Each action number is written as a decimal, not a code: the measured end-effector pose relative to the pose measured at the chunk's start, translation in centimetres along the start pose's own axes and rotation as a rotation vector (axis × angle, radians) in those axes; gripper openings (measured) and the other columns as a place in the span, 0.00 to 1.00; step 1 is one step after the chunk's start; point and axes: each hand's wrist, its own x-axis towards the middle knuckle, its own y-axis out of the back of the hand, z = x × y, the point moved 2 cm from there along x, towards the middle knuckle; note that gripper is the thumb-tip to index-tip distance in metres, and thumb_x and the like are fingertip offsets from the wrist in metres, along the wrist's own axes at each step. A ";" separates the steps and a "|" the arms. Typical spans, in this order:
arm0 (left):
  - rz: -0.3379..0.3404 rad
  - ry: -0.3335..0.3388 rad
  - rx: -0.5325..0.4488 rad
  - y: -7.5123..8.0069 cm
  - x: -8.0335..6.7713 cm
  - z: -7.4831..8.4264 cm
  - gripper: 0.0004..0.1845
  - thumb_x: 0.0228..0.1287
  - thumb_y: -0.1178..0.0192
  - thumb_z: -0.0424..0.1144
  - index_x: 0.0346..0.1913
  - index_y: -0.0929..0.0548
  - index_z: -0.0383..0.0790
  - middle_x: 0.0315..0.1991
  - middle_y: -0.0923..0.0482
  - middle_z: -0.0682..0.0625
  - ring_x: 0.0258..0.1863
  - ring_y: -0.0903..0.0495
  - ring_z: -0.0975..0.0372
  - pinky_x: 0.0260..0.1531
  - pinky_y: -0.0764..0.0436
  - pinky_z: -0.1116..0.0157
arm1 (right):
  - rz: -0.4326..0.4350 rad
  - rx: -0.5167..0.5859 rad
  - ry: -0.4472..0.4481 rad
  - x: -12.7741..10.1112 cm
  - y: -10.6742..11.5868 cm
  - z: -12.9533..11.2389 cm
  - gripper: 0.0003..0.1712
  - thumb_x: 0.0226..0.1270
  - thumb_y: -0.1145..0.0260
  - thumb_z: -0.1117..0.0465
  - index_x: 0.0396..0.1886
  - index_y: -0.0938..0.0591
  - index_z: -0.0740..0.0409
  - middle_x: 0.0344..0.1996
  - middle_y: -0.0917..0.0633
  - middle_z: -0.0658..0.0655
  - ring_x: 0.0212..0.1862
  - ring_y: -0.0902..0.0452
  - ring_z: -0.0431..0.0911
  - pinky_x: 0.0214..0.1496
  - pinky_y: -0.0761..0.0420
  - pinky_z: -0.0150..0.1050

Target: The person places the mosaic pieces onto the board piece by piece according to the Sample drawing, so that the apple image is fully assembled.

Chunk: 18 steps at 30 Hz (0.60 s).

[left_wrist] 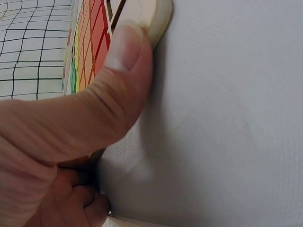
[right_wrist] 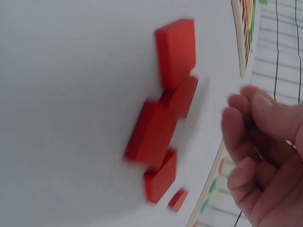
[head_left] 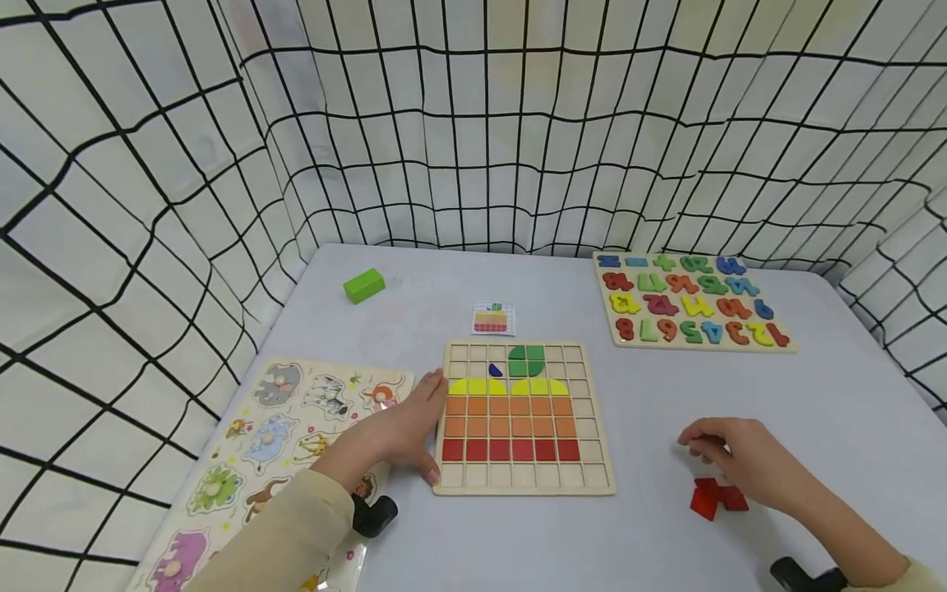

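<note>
- Right now the grid board [head_left: 524, 485] lies flat on the grey surface [head_left: 851, 395], partly filled: red, orange and yellow tiles in rows, green pieces and one small blue piece above them, with empty cells around the edges.
- At the board's left edge the left hand [head_left: 403, 432] rests, thumb pressed against the near-left corner and fingers laid along the side; its grip is a light brace against the rim, apparently to keep the board from sliding.
- To the right of the board, well apart from it, a small cluster of red tiles [head_left: 716, 496] lies loose on the surface.
- Just above those tiles the right hand [head_left: 740, 464] hovers with fingers loosely curled; its grip holds nothing that I can see, and seems poised to pick one up.
- Beyond the board's far edge lies a small pattern card [head_left: 493, 318], probably the reference for the picture.
- Left of the board, an animal peg puzzle [head_left: 244, 460] lies partly under the left forearm.
- Far right of the board sits a number puzzle [head_left: 691, 308]; far left, a green block [head_left: 364, 285].
</note>
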 end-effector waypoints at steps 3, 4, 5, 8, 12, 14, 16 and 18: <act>0.000 0.007 -0.002 0.1 -0.2 0.0 0.69 0.44 0.17 0.39 0.81 0.57 0.27 0.84 0.67 0.36 0.84 0.64 0.46 0.82 0.51 0.50 | -0.115 0.025 0.007 -1.2 0.3 1.7 0.12 0.66 0.28 0.62 0.48 0.13 0.54 0.41 0.13 0.48 0.39 0.23 0.37 0.37 0.18 0.26; 0.001 0.006 -0.002 0.1 -0.2 0.0 0.69 0.44 0.17 0.39 0.81 0.57 0.27 0.84 0.67 0.36 0.84 0.64 0.45 0.82 0.51 0.50 | -0.142 0.030 0.020 -1.5 0.3 2.1 0.13 0.65 0.27 0.60 0.48 0.13 0.53 0.41 0.14 0.47 0.40 0.24 0.35 0.38 0.18 0.26; 0.001 0.005 -0.002 0.1 -0.3 -0.1 0.69 0.44 0.17 0.39 0.81 0.57 0.27 0.84 0.67 0.36 0.84 0.64 0.45 0.82 0.51 0.50 | -0.165 0.031 0.029 -1.7 0.2 2.4 0.14 0.63 0.26 0.59 0.49 0.13 0.51 0.41 0.14 0.46 0.39 0.25 0.34 0.38 0.18 0.26; -0.001 0.006 0.000 0.0 -0.2 -0.1 0.70 0.44 0.17 0.39 0.81 0.57 0.27 0.84 0.67 0.36 0.84 0.64 0.45 0.82 0.51 0.50 | -0.202 0.024 0.042 -2.1 0.1 3.0 0.16 0.61 0.24 0.59 0.49 0.13 0.50 0.41 0.16 0.45 0.38 0.28 0.31 0.38 0.19 0.27; -0.004 0.013 0.008 -0.1 0.0 -0.1 0.70 0.45 0.17 0.40 0.81 0.57 0.28 0.84 0.67 0.37 0.84 0.64 0.46 0.82 0.50 0.50 | -0.204 0.018 0.033 -2.1 -0.1 3.2 0.16 0.60 0.24 0.61 0.48 0.14 0.51 0.40 0.17 0.46 0.38 0.28 0.32 0.38 0.19 0.26; -0.004 0.013 0.010 -0.1 0.1 -0.1 0.70 0.44 0.17 0.40 0.81 0.57 0.29 0.84 0.67 0.37 0.84 0.64 0.46 0.82 0.50 0.50 | -0.199 0.024 0.028 -2.1 -0.2 3.2 0.15 0.60 0.24 0.62 0.47 0.14 0.51 0.39 0.17 0.46 0.37 0.28 0.33 0.38 0.19 0.26; -0.004 0.013 0.011 -0.2 0.1 -0.1 0.70 0.44 0.17 0.40 0.81 0.57 0.29 0.84 0.67 0.37 0.84 0.64 0.47 0.82 0.50 0.50 | -0.195 0.031 0.025 -2.1 -0.3 3.2 0.14 0.60 0.25 0.63 0.45 0.15 0.51 0.38 0.18 0.47 0.37 0.28 0.33 0.37 0.19 0.27; -0.004 0.015 0.012 -0.2 0.1 -0.1 0.70 0.44 0.17 0.40 0.81 0.57 0.29 0.84 0.67 0.38 0.84 0.64 0.47 0.82 0.49 0.50 | -0.189 0.040 0.024 -2.2 -0.4 3.2 0.12 0.61 0.25 0.63 0.43 0.17 0.51 0.37 0.18 0.47 0.36 0.27 0.33 0.37 0.19 0.27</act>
